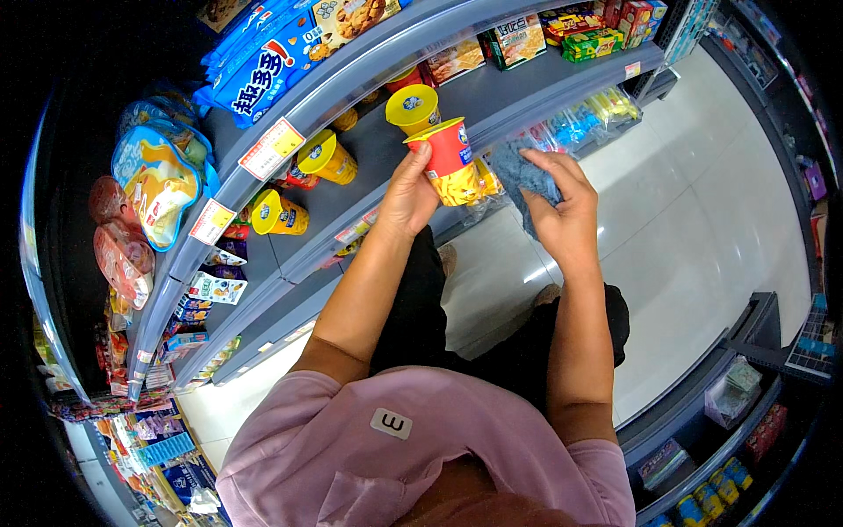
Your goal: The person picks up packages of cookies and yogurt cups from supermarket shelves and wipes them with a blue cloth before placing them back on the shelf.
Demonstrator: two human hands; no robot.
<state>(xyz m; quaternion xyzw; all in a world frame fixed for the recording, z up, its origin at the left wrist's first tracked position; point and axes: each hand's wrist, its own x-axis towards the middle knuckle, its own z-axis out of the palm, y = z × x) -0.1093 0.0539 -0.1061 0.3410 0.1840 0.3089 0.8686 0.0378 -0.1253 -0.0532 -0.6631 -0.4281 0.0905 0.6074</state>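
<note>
My left hand (411,194) grips a red snack cup (450,161) with a yellow lid, tilted in front of the shelf edge. Pictures of yellow sticks cover its lower part. In my right hand (568,201) is a bunched blue-grey cloth (521,176), pinched between thumb and fingers, just right of the cup and apart from it. Right behind the held cup stands a yellow snack cup (413,109) on the shelf. Two more yellow cups, one nearer (280,213) and one farther (327,158), stand to the left on the same grey shelf board (369,155).
Blue cookie bags (263,79) lie on the shelf above, whose edge (329,85) carries price tags. Boxed biscuits (517,41) and green packs (593,45) sit farther along. Tiled floor (685,197) extends right, towards another shelf unit (691,395). Bagged goods (586,122) hang low.
</note>
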